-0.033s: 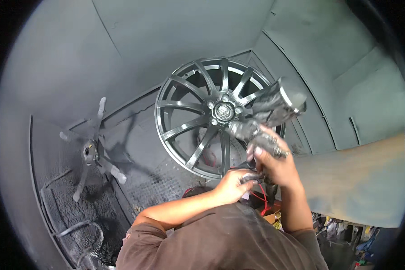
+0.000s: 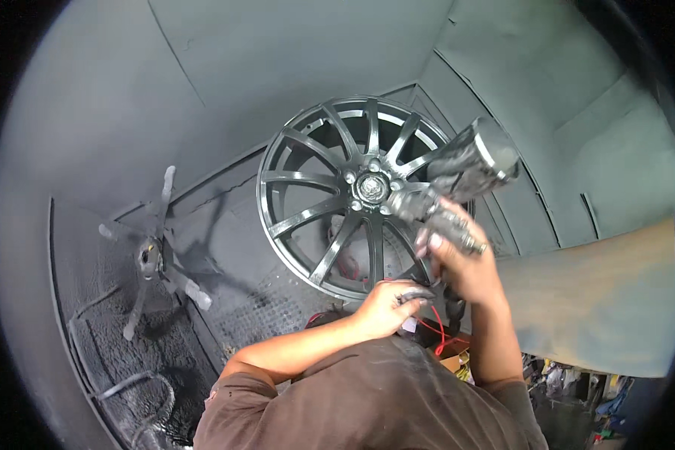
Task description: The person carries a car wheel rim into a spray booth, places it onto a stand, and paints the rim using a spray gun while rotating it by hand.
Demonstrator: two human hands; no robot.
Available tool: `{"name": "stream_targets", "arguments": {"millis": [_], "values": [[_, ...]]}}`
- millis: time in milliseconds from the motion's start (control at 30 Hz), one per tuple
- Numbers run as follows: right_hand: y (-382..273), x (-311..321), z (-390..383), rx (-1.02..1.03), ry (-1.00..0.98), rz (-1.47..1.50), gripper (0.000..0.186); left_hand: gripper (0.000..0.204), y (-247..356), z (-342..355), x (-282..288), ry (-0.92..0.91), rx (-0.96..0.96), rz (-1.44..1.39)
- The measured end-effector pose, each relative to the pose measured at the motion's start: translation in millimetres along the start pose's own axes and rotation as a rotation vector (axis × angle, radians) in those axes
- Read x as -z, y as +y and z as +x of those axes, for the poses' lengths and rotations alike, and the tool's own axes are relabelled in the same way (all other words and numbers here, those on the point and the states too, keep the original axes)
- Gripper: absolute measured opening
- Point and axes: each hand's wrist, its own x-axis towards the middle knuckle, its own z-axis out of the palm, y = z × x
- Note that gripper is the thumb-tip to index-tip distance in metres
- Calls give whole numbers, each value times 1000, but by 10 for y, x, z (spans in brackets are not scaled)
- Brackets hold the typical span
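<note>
Spray gun (image 2: 446,196) in our right hand (image 2: 461,262), its paint-flecked cup tilted up and to the right above the fingers (image 2: 433,241), which are curled tight around the grip. We hold the gun directly in front of a dark grey multi-spoke alloy wheel (image 2: 337,199) that stands upright, face toward us, just beyond the fingers, with the gun's nozzle end near the wheel's hub (image 2: 371,187). Our left hand (image 2: 388,306) sits just below and left of the right one, close to the wheel's lower rim, its paint-darkened fingers (image 2: 414,294) bent and pressed together around something dark under the gun's handle; we cannot tell what it is. A red hose or cable (image 2: 436,330) loops just beneath both hands.

Well apart to the left of our fingers, a grey-coated star-shaped stand (image 2: 154,255) with several arms rests against the booth wall (image 2: 277,67). Behind the wheel, grey overspray covers the walls of the spray booth. A metal grating (image 2: 270,311) on the floor lies below the wheel, left of our left forearm. Hoses (image 2: 127,382) lie curled on the floor far down-left of our hands. At the lower edge we see our own brown shirt (image 2: 367,405), and a cluttered heap of coloured things (image 2: 577,390) lies down-right of our right elbow.
</note>
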Motion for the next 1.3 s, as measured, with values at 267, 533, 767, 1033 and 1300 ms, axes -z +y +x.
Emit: {"name": "stream_targets", "arguments": {"millis": [267,533,767,1033,1300], "values": [[1,865,51,159,482,-454,51,14,204,-97,726,42,27,62],[355,596,-935,-340,434,-316,48,13,181,-72,1238,170,9,397],[337,176,-1124,-353,-50,-52,57,29,291,53,1015,-200,-225,791],[403,339,-886,-283,134,-189,57,48,351,121,1381,-104,-189,1027],[591,1048,-409,86,469,-331,51,63,288,115,2000,109,134,1362]]}}
